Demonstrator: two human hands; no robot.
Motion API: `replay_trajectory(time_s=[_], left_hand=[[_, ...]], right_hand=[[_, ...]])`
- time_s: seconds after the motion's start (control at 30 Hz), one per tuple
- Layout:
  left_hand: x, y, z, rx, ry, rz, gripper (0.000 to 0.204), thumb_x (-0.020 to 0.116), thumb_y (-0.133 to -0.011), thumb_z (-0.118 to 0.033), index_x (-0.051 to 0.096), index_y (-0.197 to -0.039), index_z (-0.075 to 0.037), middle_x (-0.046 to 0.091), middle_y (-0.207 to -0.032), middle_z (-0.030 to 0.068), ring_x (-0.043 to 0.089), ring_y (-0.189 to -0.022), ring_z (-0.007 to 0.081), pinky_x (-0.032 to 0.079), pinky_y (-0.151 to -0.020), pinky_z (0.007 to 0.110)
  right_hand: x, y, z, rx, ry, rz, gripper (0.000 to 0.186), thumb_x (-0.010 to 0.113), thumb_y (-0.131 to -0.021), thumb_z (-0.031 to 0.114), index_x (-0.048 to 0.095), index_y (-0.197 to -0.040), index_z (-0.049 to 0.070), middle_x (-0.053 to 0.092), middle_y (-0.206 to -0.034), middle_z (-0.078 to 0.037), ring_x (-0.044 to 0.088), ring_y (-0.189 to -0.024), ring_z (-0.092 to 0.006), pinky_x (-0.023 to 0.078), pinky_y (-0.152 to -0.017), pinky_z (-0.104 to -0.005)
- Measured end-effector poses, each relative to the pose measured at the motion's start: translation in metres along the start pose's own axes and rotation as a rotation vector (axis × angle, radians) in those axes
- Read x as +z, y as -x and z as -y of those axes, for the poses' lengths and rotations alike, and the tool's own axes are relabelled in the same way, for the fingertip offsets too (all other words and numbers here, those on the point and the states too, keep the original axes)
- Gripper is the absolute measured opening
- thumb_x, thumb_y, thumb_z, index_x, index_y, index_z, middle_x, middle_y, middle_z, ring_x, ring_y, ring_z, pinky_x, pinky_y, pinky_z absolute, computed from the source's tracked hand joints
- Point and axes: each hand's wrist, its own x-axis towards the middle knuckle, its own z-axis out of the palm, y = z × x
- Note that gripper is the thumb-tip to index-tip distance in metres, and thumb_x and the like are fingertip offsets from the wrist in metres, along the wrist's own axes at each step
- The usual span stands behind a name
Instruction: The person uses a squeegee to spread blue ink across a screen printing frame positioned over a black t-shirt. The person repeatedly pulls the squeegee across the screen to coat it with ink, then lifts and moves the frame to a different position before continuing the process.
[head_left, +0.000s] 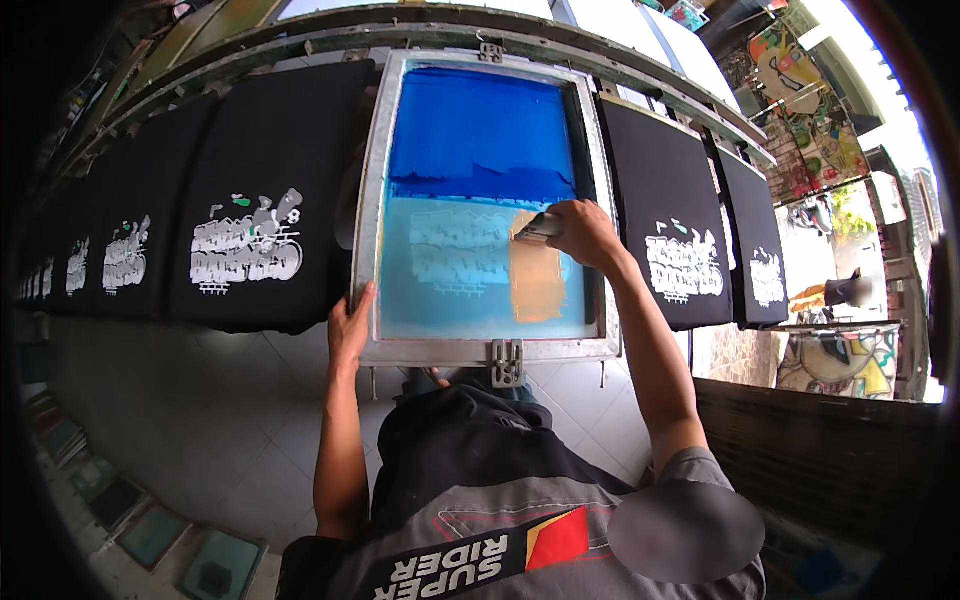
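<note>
The large metal screen frame (430, 352) is lying under the right hand (588, 235) and surrounding a translucent mesh (460, 315). Its left rail is running beside the left hand (350, 325), whose fingers are resting against it near the lower corner, seemingly to steady it; whether they are curling underneath cannot be told. Left of those fingers, a black fabric panel (285, 130) is lying flat, probably to keep its printed face smooth. A second fabric panel (655, 180) is lying to the right of the right fingers. Blue ink (480, 130) is covering the mesh beyond the right fingers. A tan band (540, 285) is showing just below them. A metal clamp (507, 362) is sitting on the lower rail, right of the left fingers. The right fingers are pinching a small scraper (537, 230), apparently tilting it so that its edge is meeting the mesh.
</note>
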Motion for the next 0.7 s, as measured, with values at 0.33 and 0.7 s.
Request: replay_trajectory(time_s=[0.33, 0.7], left_hand=[[0.001, 0.042, -0.001, 0.029, -0.049, -0.181, 0.044, 0.069, -0.1, -0.042, 0.074, -0.108, 0.001, 0.072, -0.086, 0.0128, 0.064, -0.079, 0.0207, 0.05, -0.077, 0.036], [-0.019, 0.033, -0.069, -0.042, -0.132, 0.019, 0.046, 0.063, -0.104, -0.039, 0.071, -0.107, 0.005, 0.069, -0.089, 0.0069, 0.058, -0.083, 0.012, 0.047, -0.077, 0.032]], right_hand=[[0.025, 0.105, -0.031, 0.691, -1.027, -0.661, 0.049, 0.074, -0.094, 0.043, 0.073, -0.112, -0.003, 0.073, -0.095, -0.007, 0.067, -0.084, -0.0123, 0.053, -0.075, -0.0288], [-0.005, 0.085, -0.073, 0.759, -1.458, -0.597, 0.044, 0.075, -0.093, 0.044, 0.073, -0.105, 0.002, 0.071, -0.094, -0.006, 0.065, -0.081, -0.0116, 0.05, -0.072, -0.0292]])
